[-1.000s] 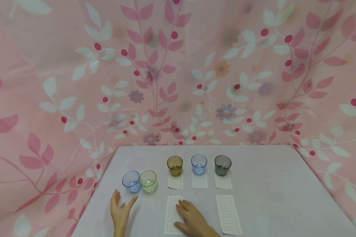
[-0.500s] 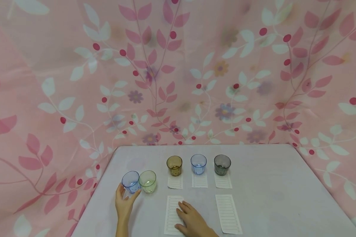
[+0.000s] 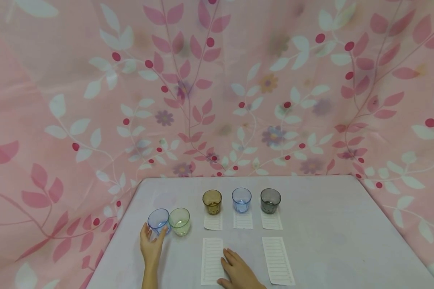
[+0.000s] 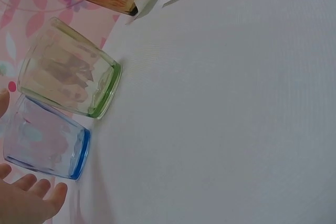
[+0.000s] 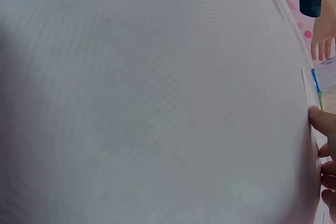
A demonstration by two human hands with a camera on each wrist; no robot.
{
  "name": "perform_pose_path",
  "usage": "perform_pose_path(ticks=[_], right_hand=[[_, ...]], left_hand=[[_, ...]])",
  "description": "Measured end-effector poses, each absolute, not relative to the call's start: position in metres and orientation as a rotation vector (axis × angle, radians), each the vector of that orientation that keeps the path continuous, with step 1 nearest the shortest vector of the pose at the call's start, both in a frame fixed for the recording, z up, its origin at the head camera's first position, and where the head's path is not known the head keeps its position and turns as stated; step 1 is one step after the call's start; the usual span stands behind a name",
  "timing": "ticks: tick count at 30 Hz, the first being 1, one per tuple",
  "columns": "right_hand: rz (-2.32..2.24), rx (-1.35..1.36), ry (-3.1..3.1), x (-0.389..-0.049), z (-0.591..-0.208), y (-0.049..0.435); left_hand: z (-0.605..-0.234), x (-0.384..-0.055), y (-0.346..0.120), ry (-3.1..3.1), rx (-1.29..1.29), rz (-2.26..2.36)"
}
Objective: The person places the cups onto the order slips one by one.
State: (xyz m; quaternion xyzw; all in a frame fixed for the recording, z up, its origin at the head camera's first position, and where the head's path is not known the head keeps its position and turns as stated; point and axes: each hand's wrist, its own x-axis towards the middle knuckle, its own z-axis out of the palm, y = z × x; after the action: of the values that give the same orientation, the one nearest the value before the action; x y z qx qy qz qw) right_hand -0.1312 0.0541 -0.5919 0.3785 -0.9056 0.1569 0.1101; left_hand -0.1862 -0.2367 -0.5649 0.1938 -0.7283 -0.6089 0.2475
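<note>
My left hand (image 3: 151,245) is at the near side of a clear blue glass (image 3: 158,220), thumb and fingers spread on either side of it. In the left wrist view a small gap shows between the fingertips (image 4: 59,195) and the blue glass (image 4: 47,139). Right beside that glass stands a pale green glass (image 3: 179,222). My right hand (image 3: 240,271) rests low at the right edge of a printed paper strip (image 3: 212,261), fingers loosely extended, holding nothing.
Behind, an amber glass (image 3: 212,202), a second blue glass (image 3: 241,200) and a grey glass (image 3: 270,200) stand in a row, each at the far end of a paper slip. Another printed strip (image 3: 278,261) lies right of my right hand. A floral curtain (image 3: 217,88) hangs behind the table.
My left hand has moved forward and slightly right, up to the blue glass. My right hand has shifted a little right and nearer, uncovering more of the strip. The glasses stay put.
</note>
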Motion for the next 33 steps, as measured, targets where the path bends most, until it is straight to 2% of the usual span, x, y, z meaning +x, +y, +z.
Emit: perform_pose_path(ticks=[10, 33], right_hand=[[0.47, 1.036, -2.643, -0.131, -0.6, 0.051], [0.535, 1.151, -2.705, -0.129, -0.595, 0.055]], left_hand=[[-0.562, -0.192, -0.24, -2.001, 0.55, -1.649], [-0.559, -0.201, -0.248, -2.097, 0.508, -1.7]])
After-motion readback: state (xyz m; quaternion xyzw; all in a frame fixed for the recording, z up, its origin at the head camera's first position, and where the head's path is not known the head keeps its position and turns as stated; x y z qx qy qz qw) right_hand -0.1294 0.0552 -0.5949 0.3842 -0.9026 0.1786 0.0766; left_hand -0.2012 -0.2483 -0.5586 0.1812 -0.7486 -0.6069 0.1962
